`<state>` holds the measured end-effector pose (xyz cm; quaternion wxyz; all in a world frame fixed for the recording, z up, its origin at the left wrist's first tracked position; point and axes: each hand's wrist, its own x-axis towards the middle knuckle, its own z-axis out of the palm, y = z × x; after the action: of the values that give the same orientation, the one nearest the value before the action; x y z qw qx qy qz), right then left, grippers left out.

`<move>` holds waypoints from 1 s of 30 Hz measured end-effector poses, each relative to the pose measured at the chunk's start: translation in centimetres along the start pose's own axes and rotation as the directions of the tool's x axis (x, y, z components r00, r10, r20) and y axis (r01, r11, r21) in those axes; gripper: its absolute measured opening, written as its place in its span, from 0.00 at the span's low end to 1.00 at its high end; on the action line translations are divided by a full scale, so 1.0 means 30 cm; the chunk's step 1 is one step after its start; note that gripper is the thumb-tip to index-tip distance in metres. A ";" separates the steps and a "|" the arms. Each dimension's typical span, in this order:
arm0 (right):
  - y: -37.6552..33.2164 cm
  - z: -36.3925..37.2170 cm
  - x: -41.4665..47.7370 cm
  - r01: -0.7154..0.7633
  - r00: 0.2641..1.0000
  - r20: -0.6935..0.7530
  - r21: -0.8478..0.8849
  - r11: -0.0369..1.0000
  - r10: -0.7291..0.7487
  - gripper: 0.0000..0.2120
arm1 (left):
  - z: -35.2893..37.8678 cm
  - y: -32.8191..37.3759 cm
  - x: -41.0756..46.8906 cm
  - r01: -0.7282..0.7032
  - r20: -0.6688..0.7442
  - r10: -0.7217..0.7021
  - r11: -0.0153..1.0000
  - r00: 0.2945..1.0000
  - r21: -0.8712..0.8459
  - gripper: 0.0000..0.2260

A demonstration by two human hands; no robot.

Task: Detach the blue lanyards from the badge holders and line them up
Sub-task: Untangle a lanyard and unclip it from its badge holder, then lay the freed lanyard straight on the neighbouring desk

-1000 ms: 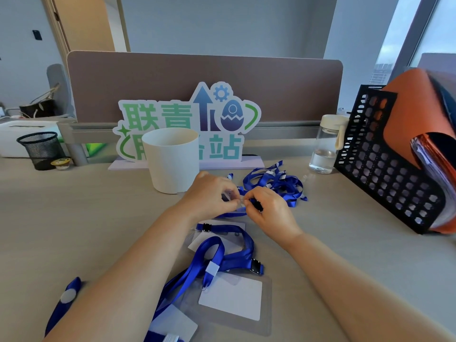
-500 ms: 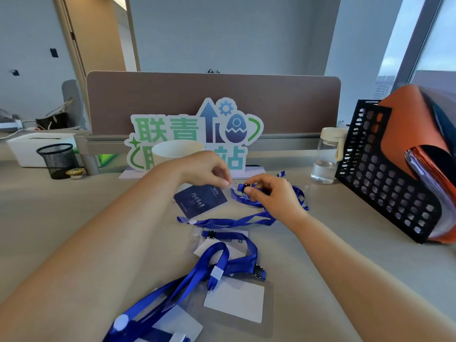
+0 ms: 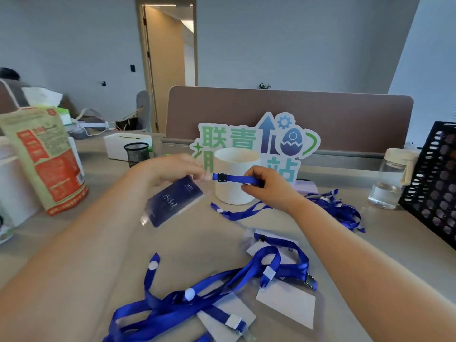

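My left hand [image 3: 177,167] pinches the top of a clear badge holder with a dark blue card [image 3: 172,202], which hangs tilted above the desk. My right hand [image 3: 264,186] grips a blue lanyard strap [image 3: 240,179] whose black clip [image 3: 222,177] sits just right of the left fingertips; whether the clip still touches the holder cannot be told. That lanyard trails down onto the desk [image 3: 237,213]. A heap of loose blue lanyards [image 3: 338,208] lies at the right. Near me lie several badge holders with white cards [image 3: 287,304] and lanyards tangled over them [image 3: 197,297].
A white cup [image 3: 234,186] stands just behind my hands, before a green and blue sign [image 3: 254,141]. A water bottle [image 3: 392,178] and a black mesh file rack [image 3: 431,178] stand at the right. A red and green bag [image 3: 47,159] stands at the left.
Both hands have risen off the desk, lifting the dark blue badge holder and the clip end of its lanyard. My head has tilted up and turned left.
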<state>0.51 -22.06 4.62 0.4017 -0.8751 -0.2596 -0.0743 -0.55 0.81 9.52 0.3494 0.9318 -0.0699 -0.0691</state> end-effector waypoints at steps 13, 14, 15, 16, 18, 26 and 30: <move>-0.193 0.459 0.246 0.286 0.958 0.188 -0.615 0.735 -0.215 0.12 | -0.169 -0.454 -0.313 0.243 -0.196 -0.261 0.964 0.945 -0.110 0.08; -0.204 0.498 0.260 0.308 0.951 0.221 -0.629 0.714 -0.216 0.11 | -0.175 -0.482 -0.333 0.268 -0.201 -0.285 0.957 0.937 -0.108 0.07; -0.216 0.537 0.272 0.323 0.945 0.247 -0.619 0.716 -0.213 0.11 | -0.179 -0.512 -0.351 0.291 -0.203 -0.306 0.951 0.930 -0.102 0.06; -0.229 0.576 0.283 0.329 0.942 0.261 -0.597 0.731 -0.211 0.11 | -0.181 -0.543 -0.372 0.311 -0.202 -0.324 0.946 0.924 -0.093 0.06; -0.259 0.652 0.302 0.331 0.940 0.262 -0.555 0.763 -0.217 0.10 | -0.183 -0.606 -0.411 0.345 -0.204 -0.354 0.935 0.913 -0.080 0.06; -0.323 0.887 0.341 0.374 0.914 0.360 -0.577 0.726 -0.186 0.13 | -0.151 -0.814 -0.525 0.435 -0.261 -0.420 0.901 0.869 -0.002 0.07; -0.362 0.965 0.354 0.446 0.873 0.451 -0.590 0.673 -0.184 0.13 | -0.138 -0.867 -0.591 0.417 -0.323 -0.371 0.905 0.870 0.082 0.02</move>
<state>1.73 9.47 -3.86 -0.0183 -0.8987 -0.4319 -0.0743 -15.08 26.04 -3.16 0.2635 0.9494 0.1708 0.0086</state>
